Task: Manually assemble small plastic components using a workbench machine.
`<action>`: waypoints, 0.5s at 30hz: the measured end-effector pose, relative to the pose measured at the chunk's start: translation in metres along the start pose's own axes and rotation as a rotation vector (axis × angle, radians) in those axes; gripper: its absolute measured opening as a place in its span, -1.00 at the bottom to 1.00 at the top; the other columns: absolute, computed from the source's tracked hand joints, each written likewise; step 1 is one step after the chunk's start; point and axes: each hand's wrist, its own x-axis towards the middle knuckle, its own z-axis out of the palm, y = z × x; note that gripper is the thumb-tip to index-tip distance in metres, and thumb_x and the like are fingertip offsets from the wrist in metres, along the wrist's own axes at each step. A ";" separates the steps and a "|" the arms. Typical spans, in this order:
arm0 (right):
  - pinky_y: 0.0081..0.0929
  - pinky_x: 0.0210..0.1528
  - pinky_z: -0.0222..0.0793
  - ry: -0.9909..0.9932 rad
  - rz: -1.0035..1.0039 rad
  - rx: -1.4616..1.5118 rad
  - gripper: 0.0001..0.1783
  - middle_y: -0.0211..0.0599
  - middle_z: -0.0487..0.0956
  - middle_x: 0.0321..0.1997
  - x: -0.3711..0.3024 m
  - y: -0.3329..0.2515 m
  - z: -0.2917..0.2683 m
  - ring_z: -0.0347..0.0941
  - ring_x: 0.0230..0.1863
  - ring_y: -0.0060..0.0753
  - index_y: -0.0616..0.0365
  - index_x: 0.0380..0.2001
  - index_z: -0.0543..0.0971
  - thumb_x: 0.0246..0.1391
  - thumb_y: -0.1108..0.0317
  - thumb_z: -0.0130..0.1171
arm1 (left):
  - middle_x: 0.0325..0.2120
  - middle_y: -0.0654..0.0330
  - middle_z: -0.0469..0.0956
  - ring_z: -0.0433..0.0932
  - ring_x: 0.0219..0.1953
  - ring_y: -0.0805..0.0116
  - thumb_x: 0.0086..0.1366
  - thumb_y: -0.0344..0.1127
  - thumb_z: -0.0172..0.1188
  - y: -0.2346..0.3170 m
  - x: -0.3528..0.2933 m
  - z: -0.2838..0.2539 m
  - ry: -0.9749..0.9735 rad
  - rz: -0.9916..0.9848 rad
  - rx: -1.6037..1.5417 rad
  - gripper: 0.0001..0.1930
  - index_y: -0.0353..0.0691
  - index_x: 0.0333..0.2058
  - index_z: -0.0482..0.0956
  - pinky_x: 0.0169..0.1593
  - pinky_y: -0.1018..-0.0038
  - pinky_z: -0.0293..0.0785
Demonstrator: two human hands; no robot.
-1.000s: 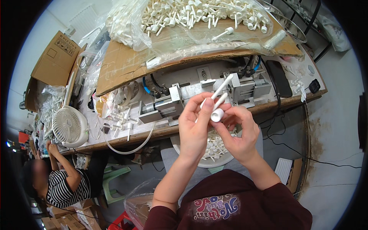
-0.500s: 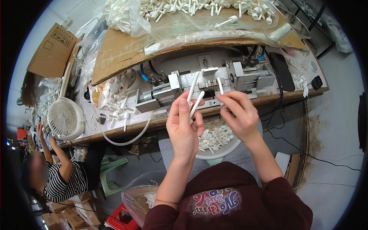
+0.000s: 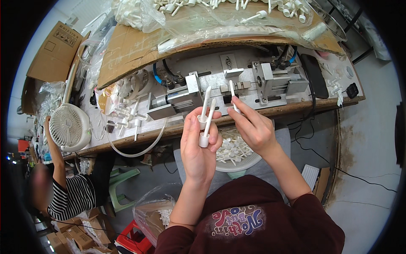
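Note:
My left hand (image 3: 198, 154) is closed around two white applicator caps (image 3: 204, 140), each with a ribbed cap at the bottom and a long rod pointing up. Between the thumb and fingers of my right hand (image 3: 256, 132) is another white applicator (image 3: 232, 88), its rod upright and its lower end partly hidden by the fingers. Both hands are in front of a metal clamping fixture (image 3: 235, 86) on the workbench. Below them, at my lap, a round white basket (image 3: 240, 166) holds many similar white pieces.
Metal slide units (image 3: 175, 101) with blue and black hoses flank the fixture. Above it, a cardboard sheet (image 3: 127, 55) bears more white applicators. A white fan (image 3: 69, 128) stands left, near a person in a striped shirt (image 3: 74, 197). A black phone (image 3: 314, 76) lies right.
The right hand has moved left, bringing its applicator closer to the left hand. The left hand's two applicators have turned, so their caps now show. The person at left has lowered an arm.

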 end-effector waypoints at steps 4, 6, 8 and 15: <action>-0.43 -0.26 0.56 -0.025 0.060 -0.032 -0.67 -0.06 0.58 0.03 -0.001 0.001 0.005 0.63 -0.21 -0.22 0.30 -0.23 0.61 -0.18 0.58 0.16 | -0.12 0.02 0.48 0.25 -0.48 0.57 0.52 -0.23 -0.21 0.001 -0.001 0.000 0.007 0.003 0.026 -0.69 -0.27 0.09 0.30 -0.48 0.65 0.22; -0.43 -0.27 0.52 -0.017 0.101 -0.043 -0.70 -0.14 0.60 0.00 0.000 0.001 0.008 0.60 -0.22 -0.28 0.27 -0.27 0.61 -0.18 0.56 0.16 | -0.11 0.02 0.48 0.26 -0.46 0.57 0.52 -0.24 -0.20 0.001 -0.002 0.000 0.009 0.007 0.035 -0.69 -0.26 0.09 0.29 -0.46 0.64 0.23; -0.41 -0.26 0.44 -0.044 0.109 -0.139 -0.70 -0.26 0.62 -0.02 0.009 -0.002 0.004 0.56 -0.22 -0.32 0.21 -0.31 0.61 -0.25 0.57 0.25 | -0.11 0.02 0.48 0.27 -0.46 0.57 0.51 -0.25 -0.19 0.002 -0.005 -0.002 0.009 0.012 0.040 -0.70 -0.27 0.09 0.29 -0.46 0.64 0.23; -0.42 -0.25 0.28 -0.108 0.097 -0.244 -0.69 -0.34 0.64 -0.06 0.022 -0.002 0.004 0.46 -0.28 -0.39 0.15 -0.35 0.57 -0.31 0.50 0.33 | -0.11 0.02 0.48 0.27 -0.46 0.57 0.50 -0.28 -0.16 -0.002 -0.008 -0.004 0.043 -0.016 0.064 -0.72 -0.27 0.08 0.30 -0.45 0.64 0.25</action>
